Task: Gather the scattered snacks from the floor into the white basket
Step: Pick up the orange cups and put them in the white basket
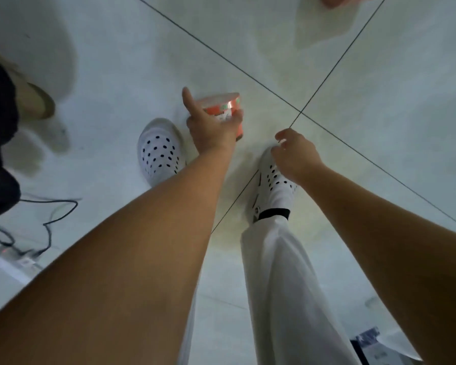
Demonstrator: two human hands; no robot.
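The fingers [235, 120] of my left hand [211, 131] curl round an orange snack cup [221, 105], with one digit sticking out straight past its pale lid. The cup is tilted in my grip, low over the pale tiled floor [366, 154], just ahead of my white perforated shoes [159, 154]; I cannot tell whether it touches the tiles. My right hand [295, 154] hangs beside it, fingers loosely curled on nothing. Cables [50, 217] and a power strip [19, 259] lie at the left.
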